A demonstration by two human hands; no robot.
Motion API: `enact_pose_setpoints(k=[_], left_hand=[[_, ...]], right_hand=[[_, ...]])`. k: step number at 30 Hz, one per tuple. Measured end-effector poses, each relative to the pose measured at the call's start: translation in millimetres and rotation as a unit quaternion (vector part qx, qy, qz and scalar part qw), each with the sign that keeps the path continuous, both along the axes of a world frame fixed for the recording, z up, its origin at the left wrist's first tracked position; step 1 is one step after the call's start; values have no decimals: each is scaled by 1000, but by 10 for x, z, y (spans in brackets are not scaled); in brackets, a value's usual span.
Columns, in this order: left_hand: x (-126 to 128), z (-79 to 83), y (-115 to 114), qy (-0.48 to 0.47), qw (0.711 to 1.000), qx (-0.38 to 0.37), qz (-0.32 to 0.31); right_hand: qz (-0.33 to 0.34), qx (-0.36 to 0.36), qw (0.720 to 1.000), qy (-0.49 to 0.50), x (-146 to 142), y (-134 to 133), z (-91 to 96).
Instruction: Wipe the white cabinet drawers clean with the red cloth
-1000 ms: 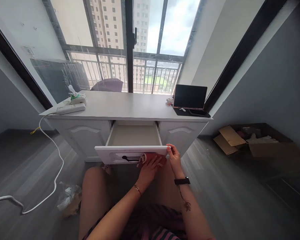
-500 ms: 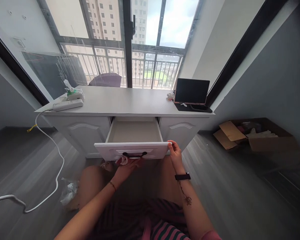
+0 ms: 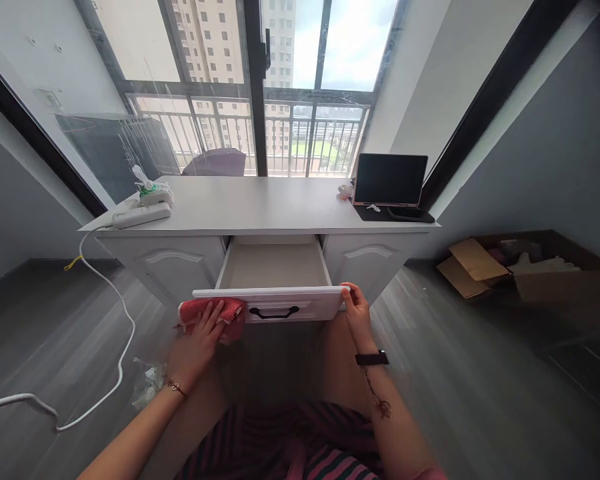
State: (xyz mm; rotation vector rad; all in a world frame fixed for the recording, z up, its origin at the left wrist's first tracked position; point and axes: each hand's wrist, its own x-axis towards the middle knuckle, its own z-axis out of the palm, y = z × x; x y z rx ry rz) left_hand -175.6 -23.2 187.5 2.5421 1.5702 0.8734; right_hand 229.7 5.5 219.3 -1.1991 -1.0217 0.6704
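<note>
A white drawer (image 3: 300,301) with a black handle (image 3: 274,313) stands pulled out from the middle of a white desk (image 3: 260,207); its inside looks bare. My left hand (image 3: 196,341) presses a red cloth (image 3: 211,313) flat against the left end of the drawer front, fingers spread over it. My right hand (image 3: 357,312) grips the drawer front's right top corner, thumb on top. A black watch sits on my right wrist.
On the desk: a white power strip (image 3: 141,215) and a tissue pack (image 3: 153,192) at left, a dark tablet (image 3: 390,180) at right. A white cable (image 3: 105,373) trails over the floor left. A crumpled bag (image 3: 147,383) lies by my knee. Cardboard boxes (image 3: 525,270) sit at right.
My left hand has carried the red cloth from the right of the drawer front, under the handle, to its left end. My right hand has stayed on the corner.
</note>
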Motion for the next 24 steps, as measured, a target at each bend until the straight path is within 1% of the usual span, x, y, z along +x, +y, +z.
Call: enact_pose_setpoints(k=[3, 5, 7, 8, 11, 13, 15, 18, 21, 24], left_hand=[[544, 65, -6, -43, 997, 54, 22], [935, 105, 18, -36, 998, 58, -2], [1297, 154, 49, 1, 999, 36, -39], [1459, 179, 64, 22, 997, 24, -67], [1834, 234, 115, 67, 989, 7, -133], [1972, 246, 146, 80, 984, 16, -159], [2012, 247, 165, 90, 981, 31, -167], [1892, 249, 153, 110, 983, 44, -139], [1592, 241, 110, 121, 987, 45, -92], [1186, 195, 60, 104, 992, 49, -43]], right_hand=[[-2, -2, 1000, -10, 12, 4, -6], [-1, -5, 1000, -14, 21, 1, 2], [2, -10, 1000, -15, 25, -6, 18], [1, -12, 1000, -15, 24, -9, 26], [0, -16, 1000, -19, 14, -15, 52], [-2, -16, 1000, -18, 5, -15, 67], [-2, -17, 1000, -16, 1, -12, 77], [2, -16, 1000, -12, 6, -9, 80], [3, -14, 1000, -11, 11, -15, 69], [-6, -16, 1000, -21, 6, -26, 44]])
